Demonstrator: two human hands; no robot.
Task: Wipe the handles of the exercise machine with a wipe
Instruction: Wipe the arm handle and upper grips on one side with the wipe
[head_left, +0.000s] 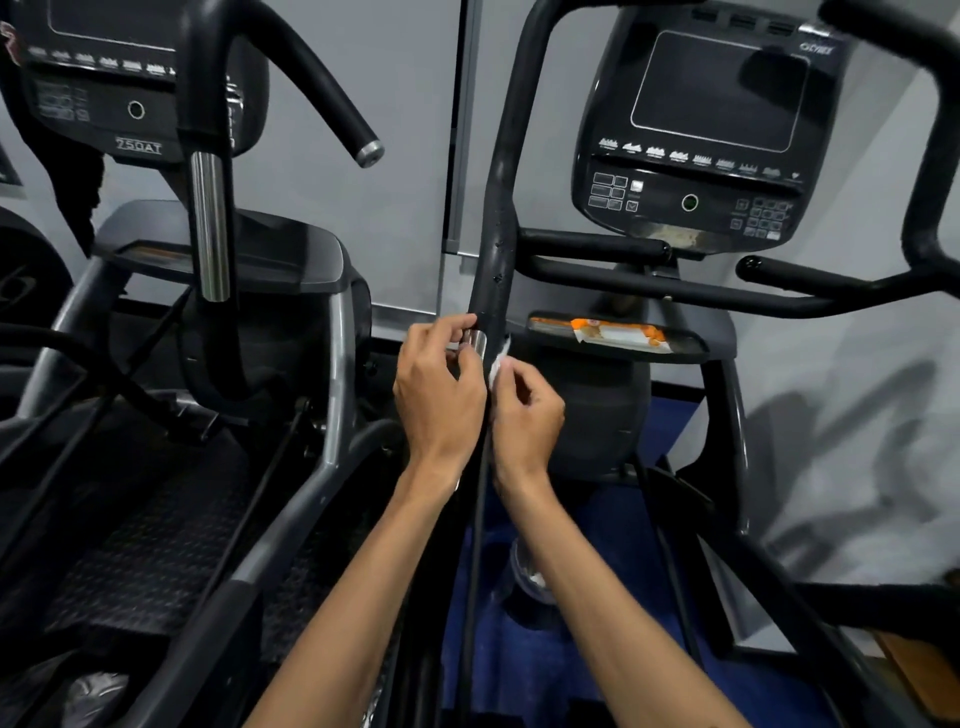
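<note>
At frame centre, the left hand (439, 387) closes its grip on the chrome band (477, 343) of the black handle (496, 223), while the right hand (524, 410) pinches a white wipe (497, 365) against its right side.

wipe (497, 364) mostly hidden in the right hand (524, 410), handle (496, 218) top cut off, far console (711, 130) labels too blurred to read

Left hand (439, 395) and right hand (524, 410) pinching white wipe (497, 364) around black handle (493, 218), console (711, 130) behind
</note>
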